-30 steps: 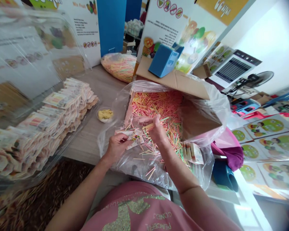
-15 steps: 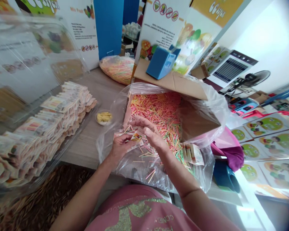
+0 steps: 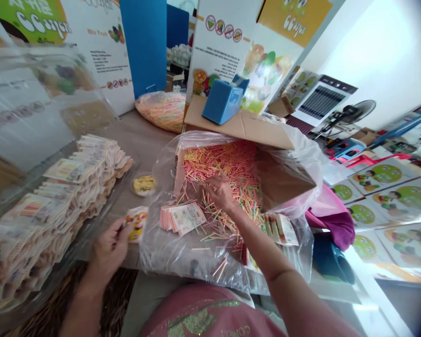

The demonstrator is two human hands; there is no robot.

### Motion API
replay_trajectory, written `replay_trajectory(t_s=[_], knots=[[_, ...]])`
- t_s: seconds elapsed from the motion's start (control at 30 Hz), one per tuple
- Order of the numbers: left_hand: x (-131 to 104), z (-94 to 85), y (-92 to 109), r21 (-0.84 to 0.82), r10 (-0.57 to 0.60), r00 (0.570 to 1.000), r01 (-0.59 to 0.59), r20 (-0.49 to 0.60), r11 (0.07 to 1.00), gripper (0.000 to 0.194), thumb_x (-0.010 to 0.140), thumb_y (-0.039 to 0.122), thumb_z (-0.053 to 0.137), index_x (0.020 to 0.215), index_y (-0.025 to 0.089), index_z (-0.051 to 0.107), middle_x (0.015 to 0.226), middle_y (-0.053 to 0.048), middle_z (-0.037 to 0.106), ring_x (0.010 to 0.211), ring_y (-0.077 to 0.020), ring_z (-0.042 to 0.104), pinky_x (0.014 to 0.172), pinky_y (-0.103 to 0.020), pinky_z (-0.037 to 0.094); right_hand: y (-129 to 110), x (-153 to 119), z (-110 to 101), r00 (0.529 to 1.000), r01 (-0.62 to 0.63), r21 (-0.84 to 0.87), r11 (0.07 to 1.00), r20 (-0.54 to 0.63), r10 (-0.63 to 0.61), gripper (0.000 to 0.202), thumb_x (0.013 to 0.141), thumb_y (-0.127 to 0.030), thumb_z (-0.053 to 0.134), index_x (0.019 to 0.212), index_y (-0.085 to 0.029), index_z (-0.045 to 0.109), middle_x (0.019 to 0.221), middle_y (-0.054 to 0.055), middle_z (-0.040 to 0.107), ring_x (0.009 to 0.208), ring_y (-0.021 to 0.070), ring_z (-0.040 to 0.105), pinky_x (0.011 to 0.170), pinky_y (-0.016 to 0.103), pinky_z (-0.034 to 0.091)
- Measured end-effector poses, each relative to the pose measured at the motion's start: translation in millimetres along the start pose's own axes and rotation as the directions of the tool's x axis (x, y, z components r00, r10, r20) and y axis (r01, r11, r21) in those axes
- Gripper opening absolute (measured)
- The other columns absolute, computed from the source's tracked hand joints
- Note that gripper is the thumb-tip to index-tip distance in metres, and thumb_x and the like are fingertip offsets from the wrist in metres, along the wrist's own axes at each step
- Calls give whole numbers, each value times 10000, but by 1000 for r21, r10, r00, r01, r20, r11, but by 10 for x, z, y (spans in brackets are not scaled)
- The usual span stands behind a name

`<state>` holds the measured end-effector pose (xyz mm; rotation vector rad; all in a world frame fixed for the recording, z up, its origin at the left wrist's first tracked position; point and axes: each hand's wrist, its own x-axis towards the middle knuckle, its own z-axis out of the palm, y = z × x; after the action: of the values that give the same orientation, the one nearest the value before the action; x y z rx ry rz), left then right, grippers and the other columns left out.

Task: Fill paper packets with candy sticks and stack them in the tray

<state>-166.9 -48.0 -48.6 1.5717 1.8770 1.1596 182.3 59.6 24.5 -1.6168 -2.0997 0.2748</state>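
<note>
My left hand point(image 3: 110, 245) pinches a small yellow-and-red printed packet point(image 3: 137, 223) by its edge, near the tray at the left. My right hand point(image 3: 220, 193) reaches into the open plastic-lined box, its curled fingers at the heap of thin coloured sticks point(image 3: 228, 161); what lies between the fingertips is hidden. On the plastic just in front of the box lies a fanned stack of printed packets point(image 3: 187, 217). Loose sticks point(image 3: 220, 267) are scattered nearer to me. A clear tray at the left holds many filled-looking packets point(image 3: 70, 171) in rows.
A small bowl of yellow rubber-like bands point(image 3: 143, 185) stands left of the box. A blue dispenser-like holder point(image 3: 222, 100) sits on the cardboard flap point(image 3: 256, 126). Behind lies a clear bag of sticks point(image 3: 163, 110). More packets point(image 3: 280, 228) lie right, by a purple cloth point(image 3: 331, 217).
My hands have moved apart: the left went left and down with a packet, and the right went forward into the sticks. The fanned stack is now uncovered. The view has shifted slightly.
</note>
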Motion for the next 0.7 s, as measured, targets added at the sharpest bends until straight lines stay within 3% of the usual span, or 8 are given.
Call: replay_trajectory(t_s=[0.07, 0.17, 0.27, 0.33, 0.4, 0.5, 0.57, 0.7], knots=[[48, -169, -115, 316, 146, 989, -143, 14, 938, 211, 862, 362, 558, 927, 239, 717, 795, -45, 708, 791, -252, 637, 799, -423, 557, 154, 164, -94, 993, -119, -281, 952, -12, 121, 321, 1007, -330, 550, 1210, -237, 781, 1333, 144, 705, 1270, 329, 553, 1073, 504, 426], [-35, -27, 239, 506, 363, 932, -317, 7, 803, 378, 914, 346, 562, 1241, 204, 686, 1281, -188, 657, 1128, -366, 584, 991, -570, 476, 244, 394, -92, 983, -136, -533, 835, 33, 181, 460, 982, -273, 535, 1424, -212, 648, 1555, 192, 528, 1392, 392, 417, 1105, 629, 354], [-184, 430, 889, 357, 433, 814, -565, 387, 744, 376, 959, 280, 541, 1304, 204, 671, 1307, -169, 641, 1155, -337, 567, 1008, -499, 463, 243, 547, 57, 976, -128, -602, 788, 63, 206, 500, 966, -227, 499, 1445, -137, 607, 1594, 245, 456, 1415, 417, 375, 1100, 666, 331], [-234, 710, 1210, 366, 305, 758, -574, 577, 733, 320, 952, 233, 556, 1234, 191, 701, 1219, -151, 673, 1129, -331, 578, 959, -463, 471, 243, 576, 159, 977, -141, -603, 785, 45, 210, 466, 973, -199, 451, 1391, -94, 629, 1549, 270, 490, 1405, 412, 388, 1099, 652, 336], [-234, 874, 1358, 403, 208, 735, -559, 645, 724, 278, 964, 236, 559, 1192, 185, 709, 1222, -148, 671, 1168, -343, 571, 953, -466, 459, 264, 556, 215, 981, -130, -595, 793, 38, 189, 453, 970, -154, 414, 1359, -73, 633, 1495, 275, 535, 1387, 394, 411, 1110, 633, 332], [-184, 936, 1359, 420, 174, 722, -562, 670, 713, 260, 987, 288, 562, 1171, 173, 706, 1252, -153, 658, 1222, -362, 548, 985, -497, 431, 356, 495, 194, 986, -133, -550, 824, 9, 165, 427, 966, -147, 419, 1329, -101, 639, 1438, 247, 591, 1338, 372, 459, 1113, 612, 340], [-150, 939, 1324, 404, 187, 700, -585, 689, 703, 295, 992, 307, 563, 1208, 154, 693, 1268, -163, 652, 1225, -364, 547, 994, -502, 422, 466, 483, 131, 976, -212, -481, 851, -56, 211, 401, 982, -191, 432, 1320, -134, 640, 1379, 223, 637, 1295, 367, 505, 1111, 611, 347], [-139, 1005, 1313, 391, 208, 653, -645, 728, 657, 321, 974, 175, 506, 1230, 102, 687, 1253, -198, 660, 1161, -345, 587, 960, -467, 434, 769, 540, -44, 911, -388, -116, 914, -198, 362, 416, 1007, -226, 372, 1327, -126, 618, 1238, 184, 703, 1141, 306, 628, 1064, 494, 438]])
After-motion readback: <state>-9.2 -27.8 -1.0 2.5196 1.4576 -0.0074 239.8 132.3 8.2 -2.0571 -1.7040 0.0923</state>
